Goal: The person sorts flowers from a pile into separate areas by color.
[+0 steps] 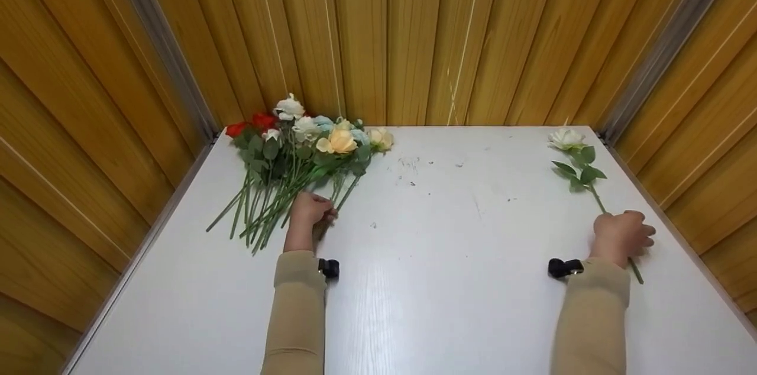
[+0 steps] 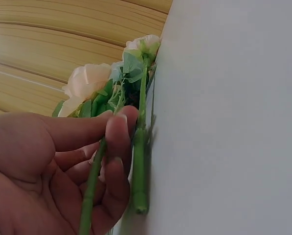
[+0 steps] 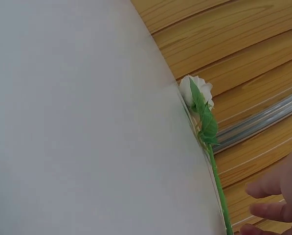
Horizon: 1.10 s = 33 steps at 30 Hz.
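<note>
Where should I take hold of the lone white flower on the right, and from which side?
Probably by the bare stem below the leaves, from above, finger and thumb on either side. The white flower lies along the table, bloom away from the person, so the slim, leaf-free length points toward them. The right hand is at that stretch.

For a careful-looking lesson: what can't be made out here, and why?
Head view: the white flower, mid-stem hidden by the right grip.
Head view: the flower pile, exact count hidden by overlap.
Left wrist view: pinched stem, lower end cut off by bottom edge.
Right wrist view: right grip, mostly cut off by right edge.
</note>
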Each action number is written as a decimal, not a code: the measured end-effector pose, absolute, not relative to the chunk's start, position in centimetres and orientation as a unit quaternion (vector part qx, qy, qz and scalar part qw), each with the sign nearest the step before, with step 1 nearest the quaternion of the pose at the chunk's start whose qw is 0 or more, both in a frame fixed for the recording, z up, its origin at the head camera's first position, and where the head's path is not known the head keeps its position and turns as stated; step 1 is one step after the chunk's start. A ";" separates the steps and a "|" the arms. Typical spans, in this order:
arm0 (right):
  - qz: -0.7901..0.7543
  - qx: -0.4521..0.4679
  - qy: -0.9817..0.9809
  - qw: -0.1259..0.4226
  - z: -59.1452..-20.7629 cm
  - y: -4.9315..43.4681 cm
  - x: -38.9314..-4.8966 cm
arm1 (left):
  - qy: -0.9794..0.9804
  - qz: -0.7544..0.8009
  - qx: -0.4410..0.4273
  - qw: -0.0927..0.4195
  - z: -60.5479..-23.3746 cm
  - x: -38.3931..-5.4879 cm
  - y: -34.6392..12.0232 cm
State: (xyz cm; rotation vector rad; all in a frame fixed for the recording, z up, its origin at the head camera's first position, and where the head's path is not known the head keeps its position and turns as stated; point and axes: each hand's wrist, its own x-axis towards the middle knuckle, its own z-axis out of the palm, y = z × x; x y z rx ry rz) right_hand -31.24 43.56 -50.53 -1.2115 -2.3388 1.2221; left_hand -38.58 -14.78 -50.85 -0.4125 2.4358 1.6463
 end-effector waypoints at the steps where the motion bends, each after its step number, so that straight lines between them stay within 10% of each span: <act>1: 0.422 -0.412 -0.798 0.121 -50.4 43.4 -31.3 | 0.794 0.583 -0.141 0.096 -50.7 -38.5 -14.8; 19: 0.387 -0.171 -0.881 0.209 -47.5 33.7 -34.9 | 0.686 0.699 -0.127 0.158 -49.5 -38.3 -12.2; 33: 0.459 0.005 -0.887 0.049 -47.4 22.5 -35.1 | 0.655 0.739 -0.032 0.153 -47.5 -37.1 -7.1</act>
